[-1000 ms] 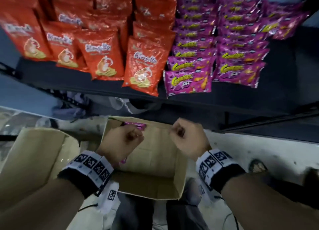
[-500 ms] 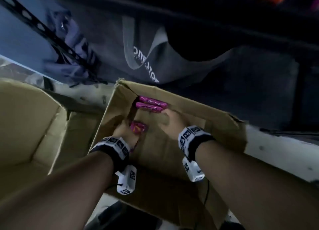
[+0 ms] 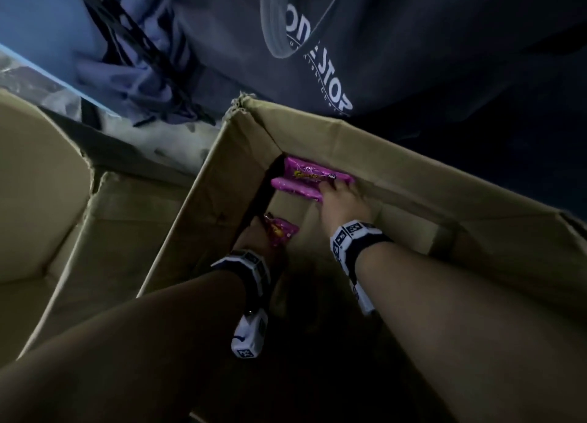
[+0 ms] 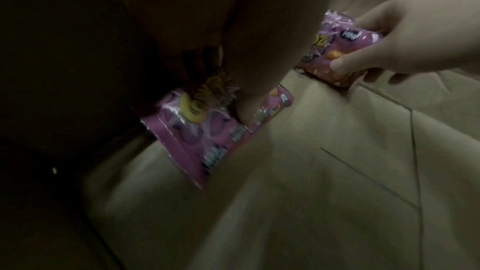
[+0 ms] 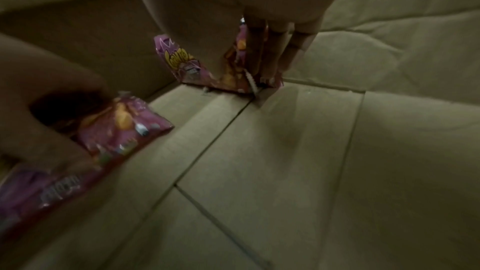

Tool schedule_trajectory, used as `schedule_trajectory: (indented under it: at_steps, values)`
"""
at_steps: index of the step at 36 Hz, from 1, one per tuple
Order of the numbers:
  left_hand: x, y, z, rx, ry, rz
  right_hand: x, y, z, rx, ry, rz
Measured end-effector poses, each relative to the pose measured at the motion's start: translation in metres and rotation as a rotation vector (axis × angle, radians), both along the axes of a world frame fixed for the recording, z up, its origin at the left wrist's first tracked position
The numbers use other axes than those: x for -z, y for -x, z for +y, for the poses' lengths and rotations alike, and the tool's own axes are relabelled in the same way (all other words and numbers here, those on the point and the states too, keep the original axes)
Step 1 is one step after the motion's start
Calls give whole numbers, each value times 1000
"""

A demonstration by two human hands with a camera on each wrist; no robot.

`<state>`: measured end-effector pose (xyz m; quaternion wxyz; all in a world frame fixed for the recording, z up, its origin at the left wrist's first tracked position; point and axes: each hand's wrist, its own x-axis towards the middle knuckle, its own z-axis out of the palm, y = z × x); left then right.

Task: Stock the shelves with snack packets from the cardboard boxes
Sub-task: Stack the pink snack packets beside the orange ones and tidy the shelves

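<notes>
Both hands have gone deeper into the cardboard box (image 3: pixel 413 156) than half a second ago, and the camera has tipped further down, so the stocked shelf is out of sight.

Head view: the right hand (image 3: pixel 344 202) reaches to the far corner, where two purple snack packets (image 3: pixel 313 181) stand on edge against the wall — probably the last of the batch, pushed there as the box emptied. Its fingers lie over the near end of the pair. The left hand (image 3: pixel 259 237) sits lower by the left wall with another purple packet (image 3: pixel 281 232) sticking out of its grip. A second, open box (image 3: pixel 38 200) stands to the left, and a dark bag (image 3: pixel 397 41) with white lettering hangs behind.

Left wrist view: the left fingers (image 4: pixel 246 110) curl round the held packet (image 4: pixel 205 134), thumb side on its printed face, keeping it clear of the box floor (image 4: pixel 311 192). Across from it the right fingers (image 4: pixel 363 59) pinch the corner packets (image 4: pixel 342 48) between thumb and forefinger, the other fingers loosely bent.

Right wrist view: the right fingers (image 5: pixel 272 52) are pressed together down the side of the standing packets (image 5: pixel 197 63), squeezing both as one bundle — a sensible hold, I judge, for lifting two at once. The left hand (image 5: pixel 52 110) shows at the edge, closed on its packet (image 5: pixel 116 130).
</notes>
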<state>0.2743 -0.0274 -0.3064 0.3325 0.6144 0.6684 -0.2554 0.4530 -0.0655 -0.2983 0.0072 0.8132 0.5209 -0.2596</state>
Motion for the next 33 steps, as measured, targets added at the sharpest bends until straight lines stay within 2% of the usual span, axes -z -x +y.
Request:
schedule_trajectory:
  at_steps: [2, 3, 4, 5, 6, 7, 8, 9, 11, 14, 21, 26, 33]
  values:
    - [6, -7, -2, -25, 22, 42, -3, 2, -2, 51, -29, 69]
    - [13, 6, -6, 13, 29, 30, -8, 3, -5, 91, -54, 112]
    - [7, 18, 2, -199, 55, 2, -13, 3, -9, 140, -77, 166]
    - [7, 19, 9, -309, -199, 173, -19, 3, -15, 186, -96, 227]
    - [3, 20, 5, -215, -314, 198, -29, 0, -21, 225, -101, 285]
    - [-12, 21, 3, 66, -155, 61, -40, -4, -29, 266, -97, 341]
    - [-35, 19, -5, 30, 120, -94, -51, -8, -37, 315, -91, 395]
    - [-62, -6, -10, 22, 114, 14, -65, -14, -44, 366, -82, 451]
    - [-93, -19, -14, 144, 33, -125, -95, -24, -59, 439, -64, 531]
    - [-144, -37, -14, 182, 17, -217, -146, -40, -77, 505, -43, 588]
    - [-263, -80, -26, 414, 114, -389, -265, -89, -115, 508, -4, 498]
    - [-322, -113, -33, 473, -14, -473, -336, -121, -142, 541, -15, 422]
    - [-406, -160, -44, 679, -106, -635, -419, -166, -182, 496, -95, 382]
